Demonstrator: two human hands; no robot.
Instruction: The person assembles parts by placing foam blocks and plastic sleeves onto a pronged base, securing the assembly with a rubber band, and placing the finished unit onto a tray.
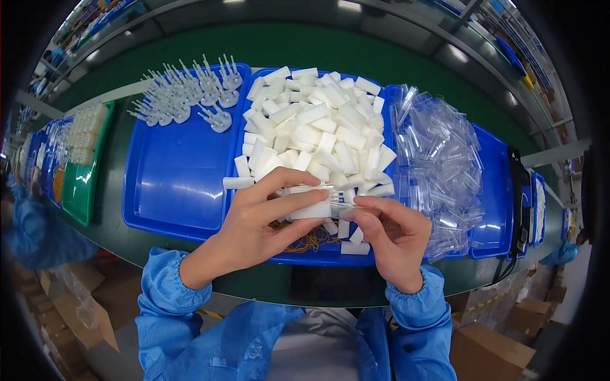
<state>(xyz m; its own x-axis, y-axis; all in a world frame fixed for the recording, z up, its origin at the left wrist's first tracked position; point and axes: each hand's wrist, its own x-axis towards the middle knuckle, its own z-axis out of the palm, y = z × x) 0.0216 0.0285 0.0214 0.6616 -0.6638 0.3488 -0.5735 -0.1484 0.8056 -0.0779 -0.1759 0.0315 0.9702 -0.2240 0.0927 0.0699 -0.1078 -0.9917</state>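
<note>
Over the near part of the middle blue tray (330, 256), my two hands meet at a small assembly. My left hand (238, 225) is closed around a white foam block (312, 210) with a clear pronged plastic part (334, 195) beside it. My right hand (399, 241) pinches a clear plastic sleeve (344, 209) at the assembly's right end between thumb and fingers. How far the pieces sit inside one another is hard to make out. White foam blocks (318, 120) heap up behind my hands. Tan rubber bands (311, 241) lie below my fingers.
A left blue tray (178, 184) carries clusters of pronged clear parts (190, 89) at its far end. Clear plastic sleeves (438, 165) pile up on the right. Farther left stands a green tray (77, 184). A black device (521, 197) edges the right-hand tray. Cardboard boxes (489, 352) lie below.
</note>
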